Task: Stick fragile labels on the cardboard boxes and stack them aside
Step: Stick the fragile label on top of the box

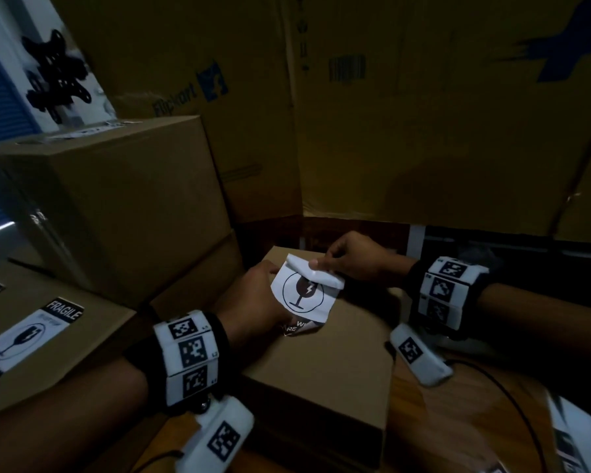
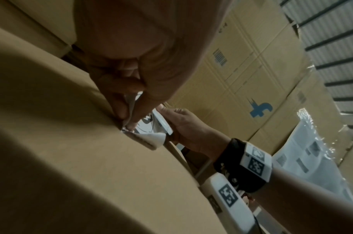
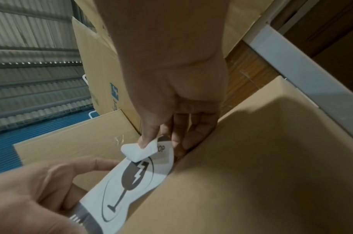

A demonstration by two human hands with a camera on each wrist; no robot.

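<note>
Cardboard at far left, a labelled box (image 1: 45, 353), carries a sticker reading "FRAGILE". Beside it the left hand (image 1: 253, 302) pinches the lower edge of a white fragile label (image 1: 302, 295) held over the plain box (image 1: 325, 363); the right hand (image 1: 355, 257) pinches its curled top strip. A cracked-glass symbol shows. Behind stands "Flipkart" cardboard (image 1: 191, 93).

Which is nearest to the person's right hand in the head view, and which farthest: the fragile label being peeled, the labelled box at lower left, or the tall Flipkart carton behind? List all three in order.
1. The fragile label being peeled: pinched by the right hand, over the centre box.
2. The Flipkart carton: upright, behind and to the left.
3. The labelled box: far lower left, beyond the left hand.
</note>
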